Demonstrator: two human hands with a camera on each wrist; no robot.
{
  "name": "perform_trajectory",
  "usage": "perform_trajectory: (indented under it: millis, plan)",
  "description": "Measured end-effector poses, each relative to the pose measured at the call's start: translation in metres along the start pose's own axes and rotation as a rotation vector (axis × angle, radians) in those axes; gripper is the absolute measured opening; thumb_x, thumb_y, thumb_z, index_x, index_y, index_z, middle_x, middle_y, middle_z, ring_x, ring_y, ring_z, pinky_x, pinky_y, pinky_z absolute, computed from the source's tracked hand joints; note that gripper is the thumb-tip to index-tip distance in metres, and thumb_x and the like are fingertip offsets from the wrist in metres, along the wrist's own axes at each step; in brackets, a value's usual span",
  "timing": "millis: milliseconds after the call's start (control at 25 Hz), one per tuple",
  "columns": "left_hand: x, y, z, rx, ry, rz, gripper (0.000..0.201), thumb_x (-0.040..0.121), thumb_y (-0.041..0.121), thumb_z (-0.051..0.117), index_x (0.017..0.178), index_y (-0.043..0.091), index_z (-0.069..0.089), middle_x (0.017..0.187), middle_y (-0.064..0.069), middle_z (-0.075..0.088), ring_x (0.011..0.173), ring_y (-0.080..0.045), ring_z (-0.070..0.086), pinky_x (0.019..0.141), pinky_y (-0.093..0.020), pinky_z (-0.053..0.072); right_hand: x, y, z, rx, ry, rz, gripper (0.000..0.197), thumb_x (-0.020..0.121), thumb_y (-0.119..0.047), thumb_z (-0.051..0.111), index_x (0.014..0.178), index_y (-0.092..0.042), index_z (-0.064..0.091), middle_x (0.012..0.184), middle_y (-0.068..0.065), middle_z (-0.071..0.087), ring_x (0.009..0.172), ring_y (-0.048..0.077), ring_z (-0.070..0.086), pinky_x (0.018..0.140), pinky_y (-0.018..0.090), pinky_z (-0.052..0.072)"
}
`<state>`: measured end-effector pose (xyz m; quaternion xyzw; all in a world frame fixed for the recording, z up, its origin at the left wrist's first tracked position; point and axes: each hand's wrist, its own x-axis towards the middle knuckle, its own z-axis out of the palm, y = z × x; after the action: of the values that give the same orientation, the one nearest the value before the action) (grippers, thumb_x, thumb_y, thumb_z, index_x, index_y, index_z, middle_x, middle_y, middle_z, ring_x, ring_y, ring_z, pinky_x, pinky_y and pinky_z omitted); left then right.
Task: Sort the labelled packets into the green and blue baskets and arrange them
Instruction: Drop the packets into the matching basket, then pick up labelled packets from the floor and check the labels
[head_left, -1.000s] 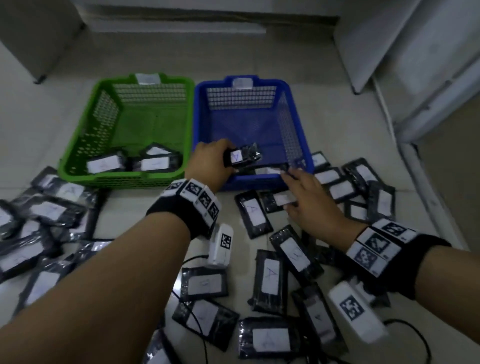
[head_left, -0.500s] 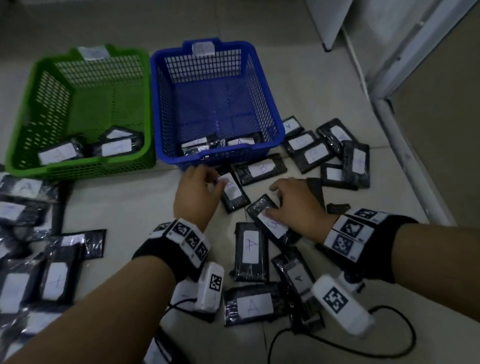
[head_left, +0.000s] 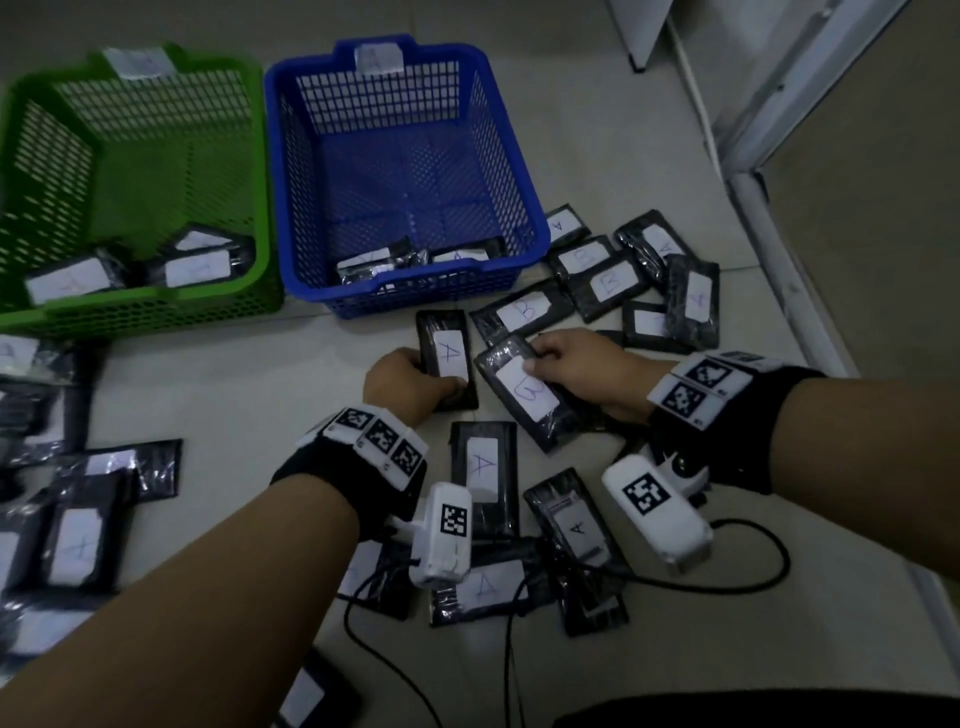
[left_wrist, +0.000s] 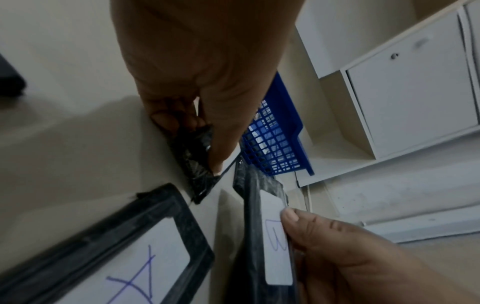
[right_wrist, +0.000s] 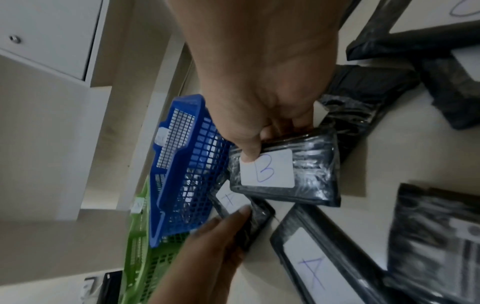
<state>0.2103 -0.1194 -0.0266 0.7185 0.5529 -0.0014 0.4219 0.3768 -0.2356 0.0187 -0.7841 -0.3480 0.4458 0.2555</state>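
My left hand (head_left: 415, 375) grips a black packet labelled A (head_left: 448, 353) just in front of the blue basket (head_left: 524, 228); fingers curl under its edge, thumb on top. My right hand (head_left: 566, 364) pinches a black packet labelled B (head_left: 530, 397), thumb on its white label, fingers behind; this B packet (right_wrist: 285, 174) is tilted up off the floor. The same hand (left_wrist: 324, 246) pinches the B packet (left_wrist: 275, 242) in the left wrist view. The green basket (head_left: 249, 171) stands left of the blue one. Each basket holds a few packets at its near wall.
Several black A and B packets (head_left: 608, 280) lie scattered on the floor right of the blue basket, more near my wrists (head_left: 485, 467) and at the far left (head_left: 72, 540). Black cables (head_left: 753, 571) trail across the floor. A white cabinet (left_wrist: 415, 92) and wall edge stand to the right.
My left hand left the blue basket, dropping a packet there, and came back to grip an A packet. My right hand closed on the B packet and tilted it up. The view shifted closer.
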Motion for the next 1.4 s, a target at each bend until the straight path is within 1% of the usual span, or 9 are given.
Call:
perform_trajectory:
  millis: [280, 360, 520, 640, 960, 1080, 1240, 1320, 1400]
  plan:
    - [-0.039, -0.024, -0.051, -0.297, -0.016, 0.231, 0.022, 0.082, 0.028, 0.069, 0.103, 0.022, 0.062, 0.094, -0.003, 0.067, 0.077, -0.018, 0.067, 0.074, -0.041, 0.058, -0.002, -0.037, 0.008, 0.281, 0.039, -0.137, 0.026, 0.097, -0.033, 0.049, 0.114, -0.017, 0.058, 0.107, 0.009, 0.068, 0.096, 0.023, 0.066, 0.086, 0.046, 0.054]
    - [-0.038, -0.022, -0.07, -0.21, 0.169, 0.382, 0.02, 0.08, 0.033, 0.067, 0.097, 0.026, 0.059, 0.085, 0.0, 0.067, 0.072, -0.013, 0.063, 0.069, -0.036, 0.056, -0.005, -0.051, 0.011, 0.347, 0.091, -0.163, 0.023, 0.098, -0.03, 0.047, 0.114, -0.017, 0.057, 0.096, 0.003, 0.067, 0.08, 0.022, 0.066, 0.075, 0.051, 0.055]
    - [0.001, 0.023, -0.107, -0.213, 0.391, 0.583, 0.032, 0.081, 0.03, 0.058, 0.112, 0.022, 0.058, 0.102, 0.005, 0.064, 0.088, -0.01, 0.059, 0.077, -0.029, 0.05, 0.0, -0.071, 0.009, 0.429, 0.162, -0.184, 0.02, 0.096, -0.017, 0.051, 0.114, -0.023, 0.054, 0.083, -0.004, 0.062, 0.054, 0.014, 0.062, 0.04, 0.029, 0.051]
    - [0.039, 0.056, -0.128, -0.102, 0.414, 0.554, 0.039, 0.086, 0.016, 0.058, 0.124, 0.017, 0.049, 0.111, 0.007, 0.06, 0.096, -0.009, 0.057, 0.078, -0.019, 0.041, 0.007, -0.08, 0.005, 0.462, 0.186, -0.205, 0.028, 0.091, -0.007, 0.052, 0.103, -0.032, 0.053, 0.095, -0.004, 0.067, 0.071, 0.02, 0.064, 0.052, 0.033, 0.053]
    - [0.089, 0.032, -0.127, 0.279, 0.213, 0.511, 0.027, 0.087, 0.009, 0.057, 0.114, 0.009, 0.064, 0.113, -0.017, 0.061, 0.106, -0.033, 0.056, 0.089, -0.032, 0.041, 0.03, -0.088, 0.008, 0.389, 0.257, -0.235, 0.033, 0.087, -0.007, 0.058, 0.117, -0.021, 0.059, 0.102, 0.0, 0.071, 0.09, 0.025, 0.069, 0.069, 0.036, 0.058]
    - [0.077, 0.011, -0.135, 0.254, 0.368, 0.617, 0.03, 0.085, 0.002, 0.054, 0.112, 0.007, 0.067, 0.114, -0.016, 0.055, 0.108, -0.034, 0.052, 0.096, -0.034, 0.04, 0.04, -0.109, 0.02, 0.316, 0.294, -0.325, 0.031, 0.087, -0.011, 0.06, 0.115, -0.023, 0.059, 0.1, -0.003, 0.07, 0.083, 0.017, 0.067, 0.07, 0.037, 0.058]
    - [0.03, -0.052, -0.155, 0.102, 0.821, 0.37, 0.022, 0.078, 0.004, 0.056, 0.098, 0.007, 0.065, 0.105, -0.019, 0.054, 0.101, -0.037, 0.05, 0.09, -0.036, 0.036, 0.066, -0.162, 0.049, 0.199, 0.241, -0.438, 0.027, 0.086, -0.013, 0.062, 0.109, -0.02, 0.049, 0.088, -0.001, 0.068, 0.063, 0.007, 0.06, 0.052, 0.023, 0.049]
    - [0.012, -0.084, -0.163, 0.195, 0.882, 0.296, 0.022, 0.078, 0.01, 0.058, 0.099, 0.007, 0.062, 0.106, -0.02, 0.053, 0.099, -0.038, 0.049, 0.089, -0.039, 0.036, 0.087, -0.19, 0.077, 0.138, 0.18, -0.484, 0.027, 0.086, -0.01, 0.06, 0.11, -0.018, 0.054, 0.08, -0.004, 0.064, 0.06, 0.002, 0.058, 0.049, 0.015, 0.044]
    - [0.004, -0.103, -0.17, 0.38, 0.816, 0.341, 0.029, 0.077, 0.015, 0.059, 0.105, 0.009, 0.061, 0.111, -0.016, 0.054, 0.1, -0.036, 0.048, 0.088, -0.04, 0.037, 0.109, -0.213, 0.107, 0.096, 0.111, -0.509, 0.03, 0.085, -0.006, 0.059, 0.111, -0.021, 0.061, 0.093, 0.001, 0.069, 0.081, 0.013, 0.066, 0.068, 0.025, 0.055]
